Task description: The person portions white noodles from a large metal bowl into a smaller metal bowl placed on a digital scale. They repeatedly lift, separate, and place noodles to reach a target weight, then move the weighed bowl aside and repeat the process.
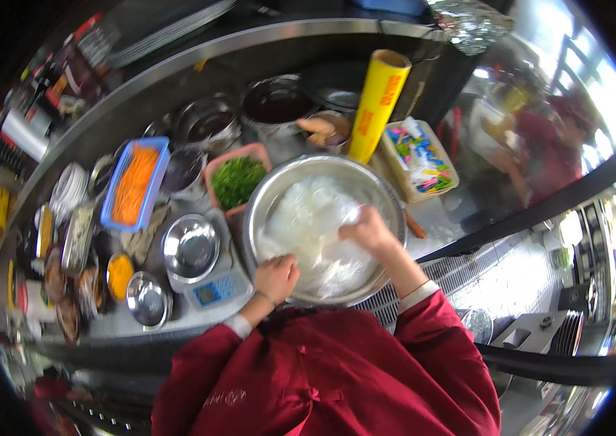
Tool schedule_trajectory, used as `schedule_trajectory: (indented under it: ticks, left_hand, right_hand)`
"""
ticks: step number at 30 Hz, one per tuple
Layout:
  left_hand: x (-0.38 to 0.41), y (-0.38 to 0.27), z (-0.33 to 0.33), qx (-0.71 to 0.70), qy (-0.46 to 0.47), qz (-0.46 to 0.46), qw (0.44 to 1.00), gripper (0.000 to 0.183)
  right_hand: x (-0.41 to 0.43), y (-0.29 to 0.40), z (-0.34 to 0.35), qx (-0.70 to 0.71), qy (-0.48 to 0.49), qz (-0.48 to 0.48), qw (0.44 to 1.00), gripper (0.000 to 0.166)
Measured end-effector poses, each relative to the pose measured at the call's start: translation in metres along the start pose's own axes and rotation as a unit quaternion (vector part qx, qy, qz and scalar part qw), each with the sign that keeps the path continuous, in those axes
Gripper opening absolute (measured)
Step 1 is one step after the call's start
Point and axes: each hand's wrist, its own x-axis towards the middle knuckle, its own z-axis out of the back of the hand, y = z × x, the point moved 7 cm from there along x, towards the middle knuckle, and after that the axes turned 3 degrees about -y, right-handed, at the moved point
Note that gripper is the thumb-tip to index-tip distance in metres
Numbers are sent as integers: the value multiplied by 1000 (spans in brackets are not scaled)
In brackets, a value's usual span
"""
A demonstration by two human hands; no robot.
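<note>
Before me a large steel mixing bowl [398, 218] holds a whitish, translucent mass [308, 218] with clear plastic film or bags; which it is, I cannot tell. My left hand [276, 277] rests with curled fingers at the bowl's near left rim, and what it grips is unclear. Over the right part of the bowl, my right hand [367, 231] is blurred, its fingers at the clear plastic; whether they pinch it does not show. A digital scale [223, 291] carrying a small steel bowl [191, 248] stands to the left of the large bowl.
Beyond the bowl are a pink tub of chopped greens [238, 180], a yellow film roll [376, 109] and a tub of colourful packets [422, 158]. Leftward stand a blue tub of shredded carrot [135, 185] and steel bowls [147, 300]. A person in red [550, 141] shows at upper right.
</note>
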Motion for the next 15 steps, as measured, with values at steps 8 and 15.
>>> schedule_trajectory:
  ticks: [8, 15]
  left_hand:
    - [-8, 8, -5, -7, 11, 37, 999, 13]
    - [-8, 7, 0, 13, -32, 31, 999, 9]
  right_hand:
    - [11, -25, -25, -9, 40, -66, 997, 48]
    - [19, 9, -11, 205, 89, 28, 974, 46]
